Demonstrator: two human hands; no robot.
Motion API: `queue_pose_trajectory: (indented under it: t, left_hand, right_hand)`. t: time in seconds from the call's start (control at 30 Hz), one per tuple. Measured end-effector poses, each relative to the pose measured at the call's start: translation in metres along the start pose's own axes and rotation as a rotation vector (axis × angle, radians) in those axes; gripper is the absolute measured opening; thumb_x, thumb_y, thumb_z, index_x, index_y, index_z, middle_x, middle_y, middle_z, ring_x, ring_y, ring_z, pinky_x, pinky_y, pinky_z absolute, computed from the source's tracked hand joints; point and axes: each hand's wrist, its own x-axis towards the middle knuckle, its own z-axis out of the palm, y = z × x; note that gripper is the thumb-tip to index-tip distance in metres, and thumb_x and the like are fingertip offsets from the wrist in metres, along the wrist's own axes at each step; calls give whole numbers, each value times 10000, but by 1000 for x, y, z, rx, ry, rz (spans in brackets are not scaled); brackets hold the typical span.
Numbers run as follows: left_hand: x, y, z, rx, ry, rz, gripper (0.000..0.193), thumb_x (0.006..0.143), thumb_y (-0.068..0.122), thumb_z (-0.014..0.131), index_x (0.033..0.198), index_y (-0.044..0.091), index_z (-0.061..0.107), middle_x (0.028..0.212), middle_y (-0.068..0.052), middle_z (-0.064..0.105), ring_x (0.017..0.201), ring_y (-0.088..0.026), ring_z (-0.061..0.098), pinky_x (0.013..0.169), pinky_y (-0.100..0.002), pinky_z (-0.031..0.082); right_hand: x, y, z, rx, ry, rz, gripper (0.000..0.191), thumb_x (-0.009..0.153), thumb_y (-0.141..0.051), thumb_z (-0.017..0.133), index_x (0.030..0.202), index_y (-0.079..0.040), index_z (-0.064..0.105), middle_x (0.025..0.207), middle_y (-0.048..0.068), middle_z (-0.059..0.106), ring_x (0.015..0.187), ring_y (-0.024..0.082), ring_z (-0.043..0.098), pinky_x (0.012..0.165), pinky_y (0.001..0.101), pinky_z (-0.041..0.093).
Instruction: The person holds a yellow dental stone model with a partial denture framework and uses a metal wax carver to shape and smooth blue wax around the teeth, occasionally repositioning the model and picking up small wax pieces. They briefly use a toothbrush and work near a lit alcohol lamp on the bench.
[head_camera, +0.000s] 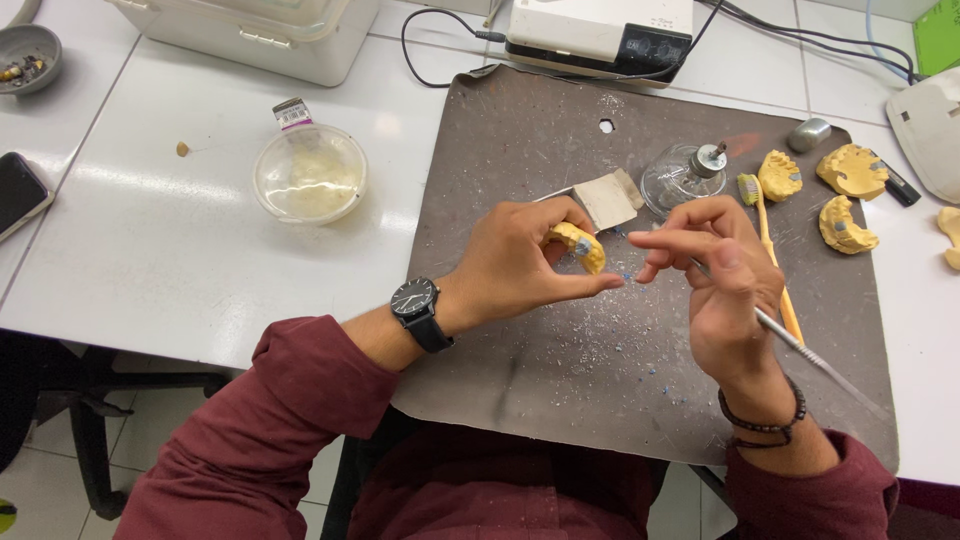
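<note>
Yellow dental cast (580, 245) sits pinched in the left hand (520, 262) above the grey mat (560, 370), while the right hand (725, 290), fingers closed round a metal instrument (800, 350), risks chipping it by slipping.

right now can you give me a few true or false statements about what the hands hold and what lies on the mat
1. The left hand holds a yellow dental cast. True.
2. The right hand is empty. False: it holds a thin metal tool.
3. A wristwatch sits on the left wrist. True.
4. The glass burner lies off the dark mat, on the white table. False: it stands on the mat.
5. Three more yellow casts lie at the mat's right end. True.
6. The clear round tub is on the mat. False: it sits on the white table left of it.
</note>
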Motion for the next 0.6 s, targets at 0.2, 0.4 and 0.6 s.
queue_pose_trajectory:
  t: [0.2, 0.4, 0.6]
  left_hand:
    - [0, 0, 0, 23, 27, 124, 341, 797, 308, 889, 871, 85, 642, 660, 16, 606, 532, -63, 546, 498, -249, 417]
    - [-4, 1, 4, 17, 66, 197, 295, 812, 257, 873, 919, 92, 652, 717, 3, 615, 557, -87, 539, 523, -258, 421]
    - [-7, -1, 7, 10, 55, 241, 299, 825, 245, 863, 961, 94, 643, 774, 7, 635, 599, -88, 571, 560, -249, 468]
  right_hand:
    - [-5, 1, 3, -88, -90, -30, 150, 1069, -53, 606, 1100, 49, 711, 1051, 136, 708, 920, 196, 739, 824, 289, 655]
    - [-6, 1, 7, -218, -56, -104, 183, 973, 54, 705, 1150, 8, 712, 1135, 138, 717, 997, 201, 756, 884, 275, 659]
    - [-11, 2, 8, -325, -85, -227, 187, 926, 88, 742, 1095, 22, 697, 1100, 176, 739, 973, 223, 762, 837, 258, 648]
